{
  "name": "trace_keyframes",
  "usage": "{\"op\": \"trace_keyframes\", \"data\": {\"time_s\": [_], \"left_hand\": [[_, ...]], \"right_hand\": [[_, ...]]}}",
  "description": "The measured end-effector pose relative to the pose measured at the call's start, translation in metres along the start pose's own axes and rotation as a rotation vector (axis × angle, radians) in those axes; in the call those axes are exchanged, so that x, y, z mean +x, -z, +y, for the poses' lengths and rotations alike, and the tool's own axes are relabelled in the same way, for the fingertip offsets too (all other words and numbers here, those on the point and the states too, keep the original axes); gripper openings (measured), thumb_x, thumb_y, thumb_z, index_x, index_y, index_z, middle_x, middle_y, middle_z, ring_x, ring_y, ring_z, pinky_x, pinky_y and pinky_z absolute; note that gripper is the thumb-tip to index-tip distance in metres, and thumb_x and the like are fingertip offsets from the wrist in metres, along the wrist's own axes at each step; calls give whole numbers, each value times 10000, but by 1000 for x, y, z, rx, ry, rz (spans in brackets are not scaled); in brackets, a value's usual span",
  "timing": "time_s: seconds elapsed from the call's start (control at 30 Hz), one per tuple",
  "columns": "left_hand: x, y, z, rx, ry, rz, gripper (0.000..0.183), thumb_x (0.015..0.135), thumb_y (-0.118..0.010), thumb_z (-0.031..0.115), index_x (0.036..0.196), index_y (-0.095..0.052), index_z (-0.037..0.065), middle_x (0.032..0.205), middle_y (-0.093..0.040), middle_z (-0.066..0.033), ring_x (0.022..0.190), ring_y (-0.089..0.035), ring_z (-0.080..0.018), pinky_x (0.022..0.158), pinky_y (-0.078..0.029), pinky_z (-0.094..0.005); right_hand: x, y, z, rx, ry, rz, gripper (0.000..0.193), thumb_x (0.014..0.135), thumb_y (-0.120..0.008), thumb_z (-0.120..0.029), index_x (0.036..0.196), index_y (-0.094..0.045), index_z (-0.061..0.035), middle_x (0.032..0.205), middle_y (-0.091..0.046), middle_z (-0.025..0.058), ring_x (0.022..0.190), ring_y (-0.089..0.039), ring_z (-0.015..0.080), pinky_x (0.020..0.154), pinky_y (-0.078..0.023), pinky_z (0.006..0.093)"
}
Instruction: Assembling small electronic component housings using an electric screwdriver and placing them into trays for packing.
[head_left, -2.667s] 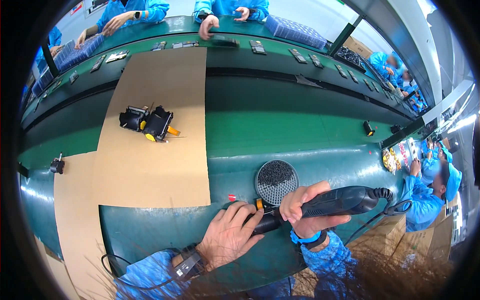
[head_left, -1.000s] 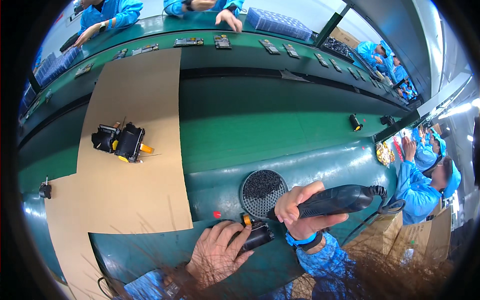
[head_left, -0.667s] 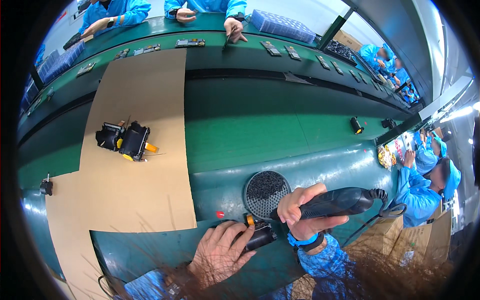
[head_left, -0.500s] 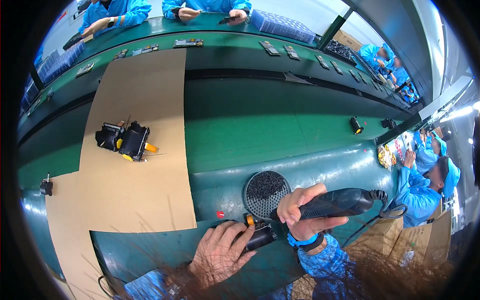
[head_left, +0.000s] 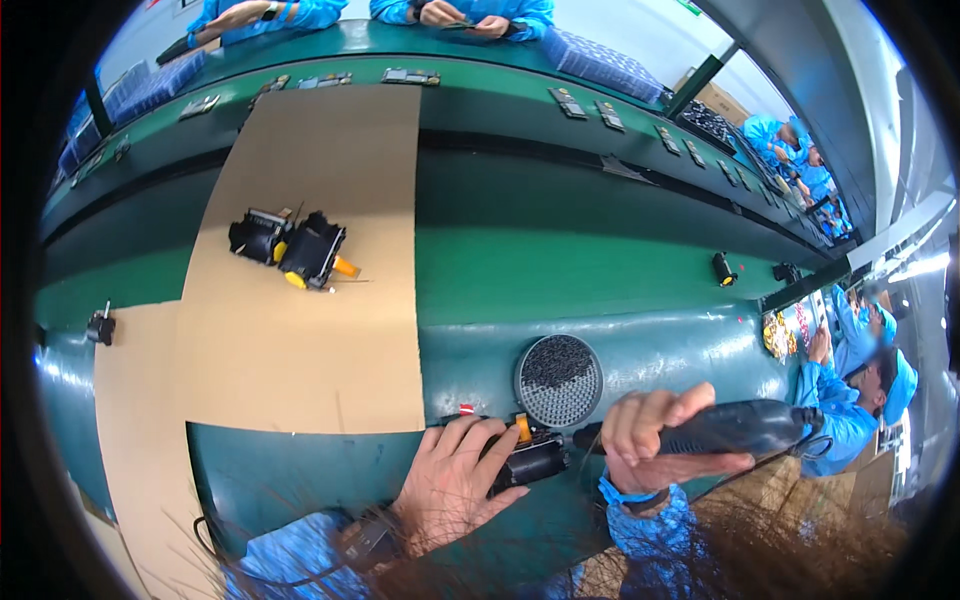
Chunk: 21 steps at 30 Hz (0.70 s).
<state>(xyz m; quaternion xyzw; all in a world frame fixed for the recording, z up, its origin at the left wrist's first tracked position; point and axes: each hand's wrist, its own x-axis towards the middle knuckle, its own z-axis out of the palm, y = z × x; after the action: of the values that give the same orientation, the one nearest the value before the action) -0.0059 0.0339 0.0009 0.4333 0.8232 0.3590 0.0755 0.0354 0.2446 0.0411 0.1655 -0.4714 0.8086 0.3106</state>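
My left hand (head_left: 459, 483) lies over a black cylindrical part (head_left: 530, 462) with an orange tab, holding it against the green mat. The fingers cover the part's left portion. In my right hand (head_left: 650, 437) is a black electric screwdriver (head_left: 740, 430), held nearly level, its front end pointing left at the right end of the part. The driver's tip is too dark to tell whether it touches. Just beyond the part sits a round dish (head_left: 572, 400) with a dimpled grey surface, partly covered with small black screws (head_left: 558, 362).
Brown cardboard (head_left: 310, 370) covers the left side, with more black cylindrical parts (head_left: 290, 248) on it. A small red piece (head_left: 466, 409) lies near my left hand. Another black part (head_left: 724, 269) stands at right. Circuit boards (head_left: 411, 77) line the far belt; co-workers in blue sit beyond and at right.
The whole view has shifted, so the scene sits farther right. My right hand has drawn the screwdriver's front end away from the dish, toward the part's right end. My left hand stays on the part.
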Motion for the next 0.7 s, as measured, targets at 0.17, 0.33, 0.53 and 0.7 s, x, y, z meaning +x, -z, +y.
{"op": "trace_keyframes", "data": {"time_s": [0.17,0.33,0.53,0.7], "left_hand": [[-4,4,-4,-17,8,-36,632,811,-761,393,1305,-580,43,1260,-523,-91,1220,-488,-287,975,-416,-431],[-1,4,-5,-38,-5,-47,645,773,-797,386,1290,-598,55,1261,-521,-73,1224,-488,-267,970,-418,-419],[-2,0,-6,-43,-4,19,623,723,-839,353,1232,-642,53,1221,-542,-71,1177,-509,-290,928,-423,-421],[-4,2,-5,-32,4,-17,630,756,-808,377,1267,-622,59,1245,-533,-71,1206,-495,-274,961,-416,-417]], "right_hand": [[-3,-27,7,147,-108,-198,824,824,-555,-796,1057,-531,-5,677,-551,90,543,-517,189,465,-456,340],[-17,-23,22,149,-61,-177,835,831,-566,-787,1055,-552,17,673,-555,96,548,-537,190,458,-457,332],[-15,-20,26,88,-66,-251,834,834,-566,-784,1054,-551,20,664,-556,82,542,-541,183,478,-473,329],[-20,-21,28,67,-65,-243,834,826,-585,-783,1058,-551,18,664,-559,81,552,-558,194,493,-479,334]]}}
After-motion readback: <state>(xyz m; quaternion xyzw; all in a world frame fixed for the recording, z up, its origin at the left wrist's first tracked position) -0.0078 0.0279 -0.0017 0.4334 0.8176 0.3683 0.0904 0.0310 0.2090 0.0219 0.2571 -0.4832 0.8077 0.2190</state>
